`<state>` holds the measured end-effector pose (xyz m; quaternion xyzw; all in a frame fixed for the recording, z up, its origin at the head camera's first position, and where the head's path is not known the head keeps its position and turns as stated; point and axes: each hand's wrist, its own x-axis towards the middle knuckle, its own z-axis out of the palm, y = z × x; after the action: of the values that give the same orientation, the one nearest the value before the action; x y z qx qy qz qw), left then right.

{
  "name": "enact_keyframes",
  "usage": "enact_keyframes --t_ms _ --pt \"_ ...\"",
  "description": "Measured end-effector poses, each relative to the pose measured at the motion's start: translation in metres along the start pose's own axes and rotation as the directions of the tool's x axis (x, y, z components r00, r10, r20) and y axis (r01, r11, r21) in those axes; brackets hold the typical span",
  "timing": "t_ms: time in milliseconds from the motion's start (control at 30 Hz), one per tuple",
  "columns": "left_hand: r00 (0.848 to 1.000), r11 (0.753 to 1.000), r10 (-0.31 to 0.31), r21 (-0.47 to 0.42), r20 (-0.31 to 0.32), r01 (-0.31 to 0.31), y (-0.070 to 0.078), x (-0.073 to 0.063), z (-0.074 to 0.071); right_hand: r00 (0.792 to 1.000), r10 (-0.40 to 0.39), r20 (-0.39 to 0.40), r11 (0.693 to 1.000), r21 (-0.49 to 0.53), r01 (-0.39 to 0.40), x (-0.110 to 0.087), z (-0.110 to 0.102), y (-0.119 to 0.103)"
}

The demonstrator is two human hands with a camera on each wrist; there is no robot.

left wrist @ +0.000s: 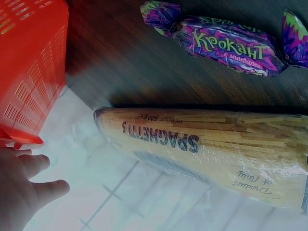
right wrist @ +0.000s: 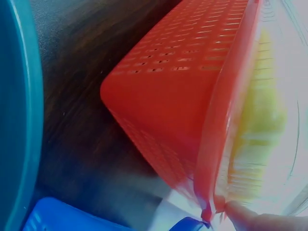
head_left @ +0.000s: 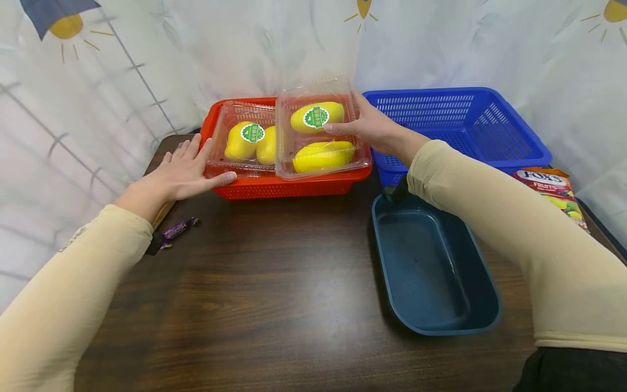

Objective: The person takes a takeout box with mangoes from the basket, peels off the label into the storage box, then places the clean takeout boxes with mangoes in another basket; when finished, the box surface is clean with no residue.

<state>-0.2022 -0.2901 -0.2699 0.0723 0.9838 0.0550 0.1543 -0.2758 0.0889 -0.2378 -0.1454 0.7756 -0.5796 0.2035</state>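
Observation:
My right hand [head_left: 376, 128] holds a clear plastic box of yellow mangoes [head_left: 317, 117] by its right side, thumb over the top. This box sits tilted over the right part of a red basket [head_left: 289, 188], overlapping a second clear mango box [head_left: 235, 169] on the left. Both boxes show a round green sticker on a fruit. At the basket's left end my left hand [head_left: 180, 170] lies with fingers spread and straight, thumb along the left box's front corner. In the right wrist view a fingertip [right wrist: 260, 222] meets the box edge beside the red rim.
A blue basket [head_left: 529, 155] stands at the back right, with a dark blue tub [head_left: 384, 272] in front. A FOX'S candy bag [head_left: 551, 190] lies at far right. Near my left wrist are a purple wrapped candy [head_left: 176, 230] and a spaghetti pack [left wrist: 202, 154].

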Motion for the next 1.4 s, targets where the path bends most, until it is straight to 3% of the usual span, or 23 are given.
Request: enact_keyframes --t_ms 133,267,433,533,633,800,1033,1267,1400 --pt "1.000 1.000 -0.002 0.000 0.002 0.002 0.0013 0.0005 -0.0009 1.000 0.013 -0.001 0.997 0.077 -0.013 0.0004 -0.0005 0.0009" --pt "1.000 1.000 -0.003 0.001 0.006 0.003 0.0016 0.0006 -0.0010 0.995 0.082 -0.060 0.982 0.173 -0.070 0.0003 0.0009 -0.0008" --pt "1.000 1.000 -0.005 0.003 0.010 0.005 0.0012 0.0002 -0.0013 0.962 0.230 -0.150 0.936 0.306 -0.176 0.0004 0.0028 -0.0050" --pt "1.000 1.000 -0.006 0.005 0.011 0.006 0.0016 -0.0001 -0.0017 0.949 0.265 -0.172 0.919 0.343 -0.195 -0.0003 0.0033 -0.0048" --pt "1.000 1.000 -0.005 0.009 0.010 0.005 0.0022 0.0000 -0.0020 0.951 0.255 -0.176 0.916 0.360 -0.178 -0.0015 0.0034 -0.0042" --pt "1.000 1.000 -0.005 0.015 0.010 0.004 0.0028 0.0001 -0.0026 0.964 0.207 -0.168 0.946 0.287 -0.153 -0.0046 0.0046 -0.0036" --pt "1.000 1.000 -0.008 0.019 0.012 0.008 0.0028 0.0005 -0.0038 0.990 0.075 -0.119 0.974 0.223 -0.047 -0.0066 0.0067 0.0015" --pt "1.000 1.000 -0.010 0.007 0.017 0.010 0.0032 -0.0009 -0.0033 0.993 0.037 -0.113 0.974 0.227 -0.011 -0.0067 0.0075 0.0022" --pt "1.000 1.000 -0.013 0.002 0.018 0.013 0.0025 -0.0018 -0.0030 0.995 -0.002 -0.105 0.984 0.179 0.021 -0.0079 0.0077 0.0013"
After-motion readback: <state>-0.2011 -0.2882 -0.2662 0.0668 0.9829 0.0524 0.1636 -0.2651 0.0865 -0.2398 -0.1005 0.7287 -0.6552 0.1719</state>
